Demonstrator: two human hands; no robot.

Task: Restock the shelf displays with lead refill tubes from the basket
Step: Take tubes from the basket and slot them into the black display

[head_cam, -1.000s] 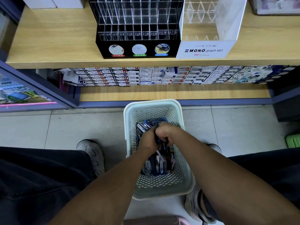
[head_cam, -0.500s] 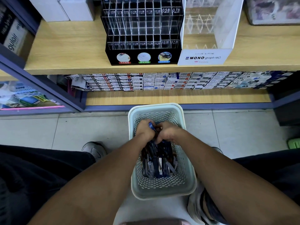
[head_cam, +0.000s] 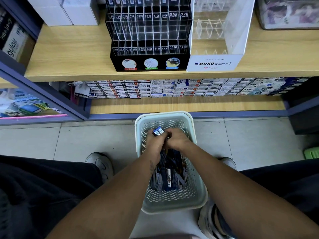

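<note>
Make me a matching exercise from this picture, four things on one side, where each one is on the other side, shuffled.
Things:
1. basket
2. black display rack
3. MONO graph MG display
4. lead refill tubes

Places:
A. upper shelf, right of the black one
B. gripped in the left hand
C. on the floor tiles
D. upper shelf, slots labelled 0.5B, 0.7B

Pairs: 1-C, 2-D, 3-A, 4-B

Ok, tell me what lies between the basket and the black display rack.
In the head view, between the basket and the black display rack lie a strip of floor tile, then the lower shelf with stacked boxes.
</note>
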